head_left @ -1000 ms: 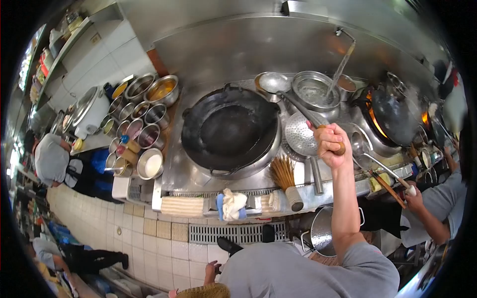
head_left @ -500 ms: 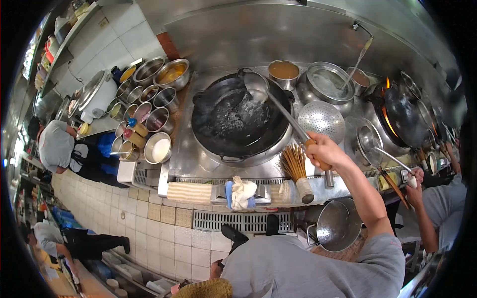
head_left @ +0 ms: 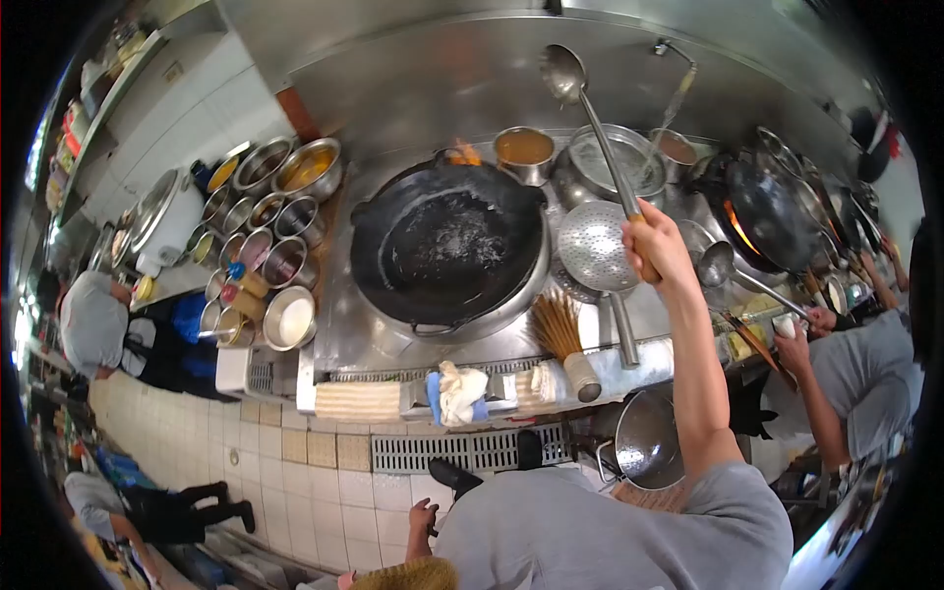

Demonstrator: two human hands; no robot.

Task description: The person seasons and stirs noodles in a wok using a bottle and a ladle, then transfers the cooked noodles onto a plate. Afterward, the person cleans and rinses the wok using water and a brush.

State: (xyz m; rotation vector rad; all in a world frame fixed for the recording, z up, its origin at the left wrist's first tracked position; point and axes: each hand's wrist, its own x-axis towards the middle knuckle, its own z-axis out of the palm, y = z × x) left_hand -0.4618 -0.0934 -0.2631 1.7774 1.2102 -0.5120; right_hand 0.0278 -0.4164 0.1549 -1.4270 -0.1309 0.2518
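Observation:
My right hand point(head_left: 655, 241) is wrapped round the wooden end of a long-handled ladle point(head_left: 564, 74). The ladle's bowl is raised near the steel back wall, above the pots. To its left, a large black wok point(head_left: 447, 246) sits on the burner, with a little bubbling liquid in its bottom. Orange flame point(head_left: 464, 153) shows at the wok's far rim. A perforated strainer point(head_left: 597, 246) lies just left of my right hand. Low beside my body, my left hand point(head_left: 423, 516) has curled fingers; whether anything is in them is hidden.
A bamboo brush point(head_left: 559, 334) and a folded cloth point(head_left: 460, 391) lie along the stove's front. Pots of brown broth point(head_left: 523, 149) and water point(head_left: 615, 157) stand behind. Seasoning tins point(head_left: 285, 258) crowd the left counter. A co-worker point(head_left: 846, 374) holds another ladle point(head_left: 718, 264) at right.
My right hand has lifted the ladle out of the wok, up toward the back wall. Less liquid shows in the wok, and flame has appeared behind it. The view has shifted.

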